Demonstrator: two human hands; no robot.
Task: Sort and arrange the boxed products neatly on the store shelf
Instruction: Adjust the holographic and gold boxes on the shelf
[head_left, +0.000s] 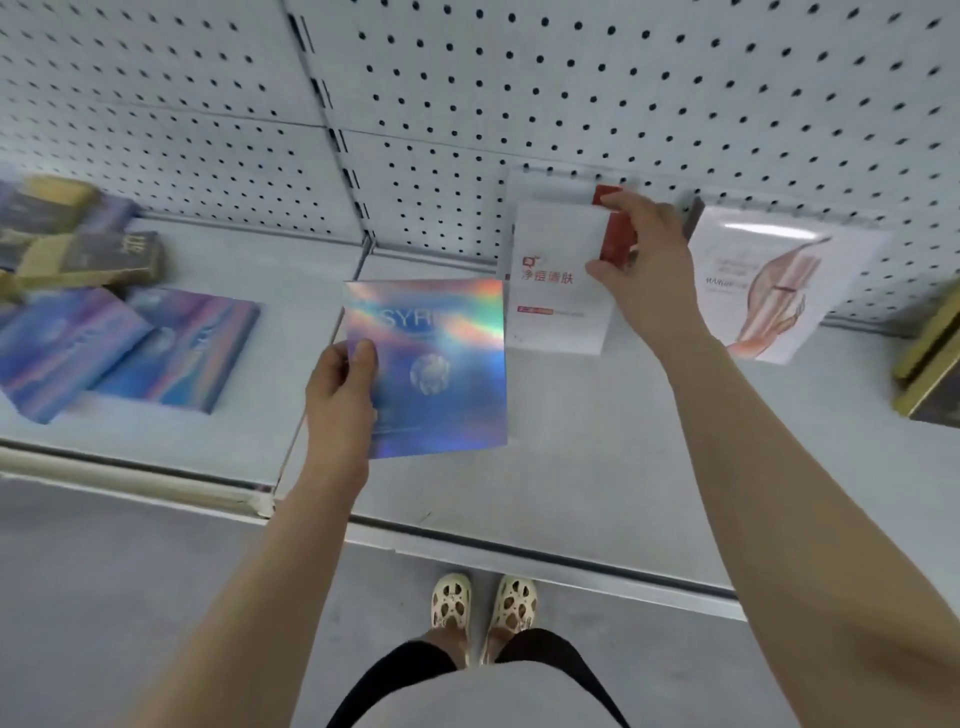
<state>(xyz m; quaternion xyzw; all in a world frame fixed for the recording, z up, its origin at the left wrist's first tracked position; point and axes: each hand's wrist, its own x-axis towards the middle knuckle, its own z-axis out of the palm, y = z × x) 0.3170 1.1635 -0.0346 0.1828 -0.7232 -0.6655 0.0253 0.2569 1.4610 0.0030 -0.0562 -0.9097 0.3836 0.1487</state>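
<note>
Roughly midway, by look of shelf. Right hand (641, 260) fingers curled round red box (615, 234), holding it upright against pegboard (675, 78), just beside white box (558, 280) standing there; pale illustrated box (769, 280) stands further right. Left hand (340, 395) pinches holographic box (434, 364) by its edge, above shelf (571, 441), not yet placed. Left undone: blue-purple boxes (124, 348) lying flat and overlapping, dark boxes (78, 244) heaped behind them, gold-edged boxes (930, 364) at far right.

Left hand (340, 395) holds holographic box (431, 369); right hand (641, 260) grips red box (615, 234) on shelf (571, 441).
</note>
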